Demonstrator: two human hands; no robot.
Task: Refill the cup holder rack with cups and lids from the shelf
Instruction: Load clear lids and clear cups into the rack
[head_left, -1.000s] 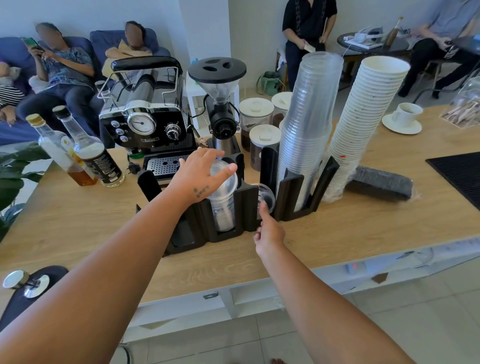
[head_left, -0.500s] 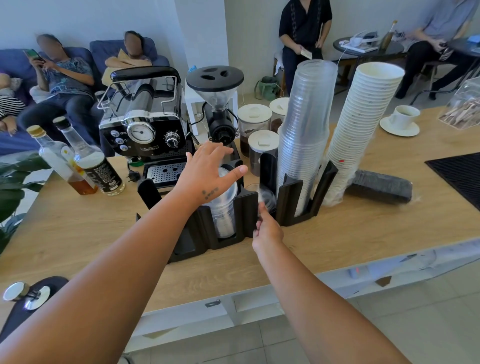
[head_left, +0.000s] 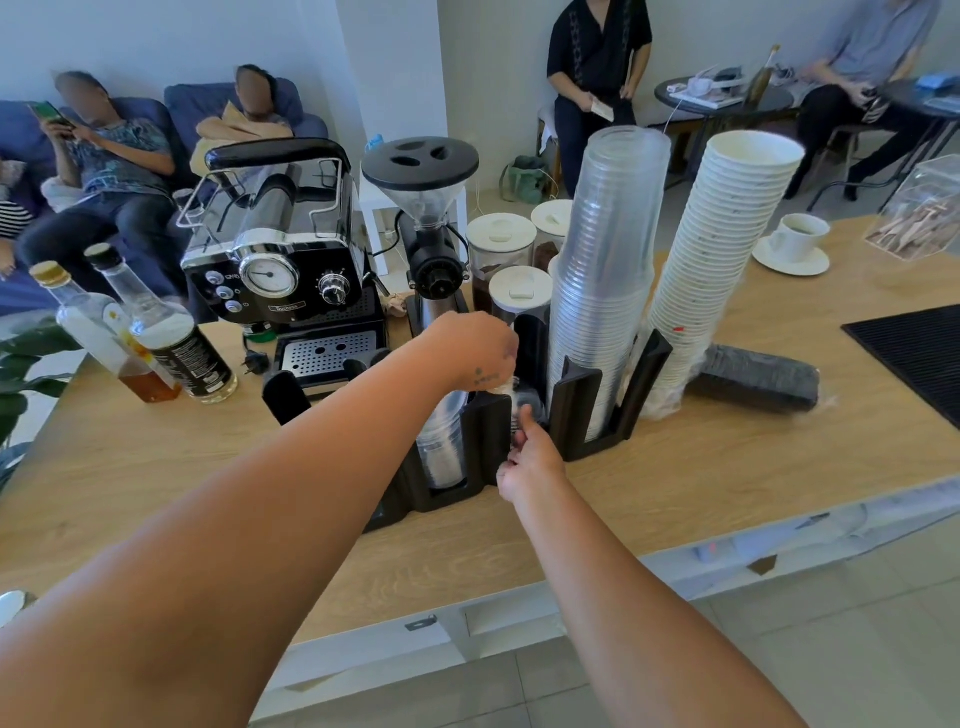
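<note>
The black cup holder rack (head_left: 569, 415) stands on the wooden counter (head_left: 156, 467). One slot holds a short stack of clear lids (head_left: 441, 441). Beside it, in the middle slot, is a second stack of clear lids (head_left: 525, 402). My left hand (head_left: 470, 351) curls down over the top of that stack, fingers closed on it. At the slot's front, my right hand (head_left: 530, 460) pinches the same stack, thumb up. Further right rise a tall column of clear cups (head_left: 608, 249) and a leaning column of white paper cups (head_left: 727, 249). The rack's left end slot (head_left: 285, 389) looks empty.
A black sleeve of lids (head_left: 753, 379) lies behind the paper cups. An espresso machine (head_left: 280, 260), a grinder (head_left: 426, 228), canisters (head_left: 501, 244) and two bottles (head_left: 156, 332) stand behind and to the left. A cup on a saucer (head_left: 795, 239) and a black mat (head_left: 914, 348) are at right. People sit beyond.
My left hand has moved right from the left lid stack to the middle slot and curled shut over the lids there. My right hand has stayed at the slot's front.
</note>
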